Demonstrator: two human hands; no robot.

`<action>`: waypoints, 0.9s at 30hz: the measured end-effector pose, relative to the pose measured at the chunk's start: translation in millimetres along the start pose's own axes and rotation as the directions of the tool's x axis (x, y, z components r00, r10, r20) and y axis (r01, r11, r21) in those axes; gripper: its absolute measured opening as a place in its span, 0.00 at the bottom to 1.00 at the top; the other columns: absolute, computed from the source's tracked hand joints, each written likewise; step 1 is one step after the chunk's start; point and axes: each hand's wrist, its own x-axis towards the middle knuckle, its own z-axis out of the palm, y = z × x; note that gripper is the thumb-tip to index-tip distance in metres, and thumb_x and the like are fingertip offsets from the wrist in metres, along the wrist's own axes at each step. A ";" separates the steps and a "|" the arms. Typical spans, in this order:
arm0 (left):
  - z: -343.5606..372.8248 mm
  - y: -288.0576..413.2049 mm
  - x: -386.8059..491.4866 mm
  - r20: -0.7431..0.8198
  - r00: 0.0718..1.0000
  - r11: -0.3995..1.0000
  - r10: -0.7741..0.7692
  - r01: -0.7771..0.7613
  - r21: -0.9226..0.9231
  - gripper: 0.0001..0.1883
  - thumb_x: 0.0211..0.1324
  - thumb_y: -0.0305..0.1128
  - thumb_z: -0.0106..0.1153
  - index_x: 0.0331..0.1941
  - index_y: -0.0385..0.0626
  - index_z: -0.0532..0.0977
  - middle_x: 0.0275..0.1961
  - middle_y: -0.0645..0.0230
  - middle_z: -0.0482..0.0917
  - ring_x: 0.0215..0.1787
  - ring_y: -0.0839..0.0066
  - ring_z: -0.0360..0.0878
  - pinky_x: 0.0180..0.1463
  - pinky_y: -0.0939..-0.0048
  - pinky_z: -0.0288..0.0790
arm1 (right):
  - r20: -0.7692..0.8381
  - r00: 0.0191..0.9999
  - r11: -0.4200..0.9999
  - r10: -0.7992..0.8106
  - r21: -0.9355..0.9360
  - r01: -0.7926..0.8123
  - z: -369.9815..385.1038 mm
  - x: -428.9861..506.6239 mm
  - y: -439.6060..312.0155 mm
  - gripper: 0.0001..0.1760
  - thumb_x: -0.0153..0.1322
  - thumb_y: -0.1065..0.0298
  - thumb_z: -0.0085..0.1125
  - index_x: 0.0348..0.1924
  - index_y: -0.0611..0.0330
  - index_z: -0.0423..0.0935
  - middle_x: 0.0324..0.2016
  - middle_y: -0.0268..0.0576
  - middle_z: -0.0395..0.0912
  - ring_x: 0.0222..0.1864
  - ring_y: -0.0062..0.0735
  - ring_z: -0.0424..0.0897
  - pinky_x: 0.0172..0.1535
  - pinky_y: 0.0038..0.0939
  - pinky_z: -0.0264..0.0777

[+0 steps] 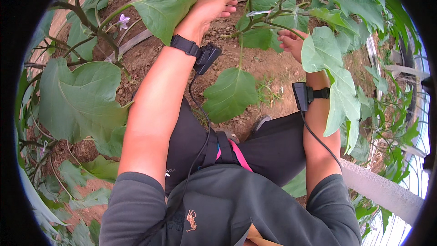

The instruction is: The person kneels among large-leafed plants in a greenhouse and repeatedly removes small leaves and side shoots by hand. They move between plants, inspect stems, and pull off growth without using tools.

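My left hand point(218, 5) is at the top centre, beside a broad green leaf point(170, 1) that overlaps its wrist. Its fingers are curled in, and nothing shows between them. To the right, my right hand point(292, 41) is at a thin green stem point(285, 26) of an eggplant plant; its fingers are bent, and the stem and a lobed leaf point(322, 49) partly cover it. Whether it grips the stem cannot be told. Between the hands, a branching stem point(251, 24) carries a clear strip point(258, 13) and a leaf hanging low point(232, 94).
Another plant with dark stems point(109, 41), a pale purple flower point(123, 21) and large leaves point(78, 95) stands at left. Brown soil point(269, 71) lies below. At right, a concrete beam point(382, 186) runs past my elbow. A cable point(201, 104) hangs from my left wrist device point(207, 58).
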 end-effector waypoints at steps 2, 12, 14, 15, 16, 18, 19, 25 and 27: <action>3.1 2.8 -0.3 -0.017 1.000 0.999 -0.017 0.016 -0.049 0.12 0.76 0.38 0.58 0.52 0.42 0.80 0.53 0.61 0.88 0.52 0.70 0.88 0.56 0.68 0.82 | 0.036 0.999 0.959 0.007 -0.283 0.004 4.6 3.9 21.3 0.18 0.80 0.68 0.60 0.62 0.62 0.82 0.45 0.41 0.89 0.37 0.25 0.86 0.40 0.26 0.79; -12.3 8.7 -1.2 -0.138 0.990 0.990 0.019 -0.038 -0.135 0.11 0.76 0.38 0.59 0.49 0.42 0.81 0.48 0.63 0.89 0.47 0.73 0.90 0.52 0.70 0.83 | -0.155 0.889 0.898 0.431 -0.022 -0.439 100.5 93.5 119.5 0.47 0.80 0.79 0.48 0.86 0.44 0.38 0.68 0.52 0.72 0.54 0.46 0.86 0.53 0.43 0.87; -16.1 6.3 -4.0 -0.163 0.987 0.993 0.007 -0.026 -0.115 0.11 0.76 0.38 0.59 0.48 0.42 0.81 0.47 0.63 0.89 0.46 0.74 0.89 0.52 0.71 0.83 | -0.143 0.920 0.909 0.365 0.269 -0.319 105.4 124.6 136.6 0.50 0.78 0.81 0.51 0.86 0.41 0.36 0.69 0.53 0.70 0.55 0.47 0.85 0.53 0.45 0.87; -15.3 3.3 -7.2 -0.168 0.986 0.994 -0.009 -0.009 -0.106 0.11 0.76 0.38 0.59 0.48 0.42 0.81 0.47 0.64 0.89 0.46 0.74 0.89 0.51 0.71 0.82 | -0.191 0.909 0.875 0.370 0.402 -0.271 106.3 131.2 149.2 0.52 0.78 0.82 0.52 0.86 0.39 0.35 0.70 0.54 0.69 0.56 0.48 0.85 0.53 0.45 0.87; -14.0 1.4 -9.4 -0.155 0.988 0.996 -0.028 0.014 -0.086 0.12 0.76 0.38 0.59 0.48 0.42 0.82 0.47 0.64 0.89 0.44 0.76 0.89 0.49 0.73 0.82 | -0.160 0.926 0.875 0.342 0.414 -0.252 105.2 139.7 157.8 0.50 0.79 0.81 0.51 0.86 0.41 0.35 0.69 0.54 0.71 0.54 0.48 0.85 0.52 0.44 0.87; -8.0 -3.3 -11.9 -0.108 0.992 0.996 -0.070 0.064 -0.056 0.12 0.76 0.38 0.59 0.49 0.42 0.82 0.46 0.65 0.89 0.44 0.76 0.89 0.48 0.74 0.82 | -0.176 0.925 0.877 0.337 0.416 -0.241 100.6 152.4 173.2 0.47 0.81 0.80 0.48 0.85 0.45 0.34 0.66 0.54 0.73 0.51 0.46 0.86 0.50 0.43 0.88; -4.4 -5.5 -13.1 -0.100 0.989 0.994 -0.105 0.101 -0.045 0.12 0.76 0.38 0.59 0.49 0.41 0.82 0.46 0.65 0.89 0.43 0.77 0.89 0.47 0.74 0.82 | -0.176 0.923 0.875 0.343 0.418 -0.245 99.5 156.1 179.6 0.45 0.82 0.79 0.47 0.85 0.46 0.34 0.65 0.54 0.75 0.49 0.45 0.86 0.49 0.42 0.88; 7.2 -18.8 -9.6 -0.031 0.996 0.991 -0.086 0.088 0.104 0.11 0.74 0.36 0.60 0.46 0.39 0.83 0.44 0.66 0.90 0.41 0.80 0.87 0.44 0.77 0.79 | -0.146 0.919 0.931 0.365 0.041 -0.363 93.7 183.2 190.3 0.41 0.76 0.87 0.45 0.81 0.46 0.60 0.50 0.43 0.80 0.40 0.32 0.85 0.38 0.31 0.87; 7.6 -26.1 1.5 -0.021 0.998 0.996 -0.058 0.059 0.071 0.11 0.74 0.35 0.61 0.45 0.39 0.83 0.44 0.66 0.89 0.41 0.80 0.87 0.44 0.77 0.79 | -0.157 0.931 0.941 0.330 -0.026 -0.338 89.7 183.9 194.9 0.39 0.78 0.84 0.45 0.81 0.45 0.60 0.46 0.43 0.82 0.37 0.31 0.85 0.37 0.31 0.86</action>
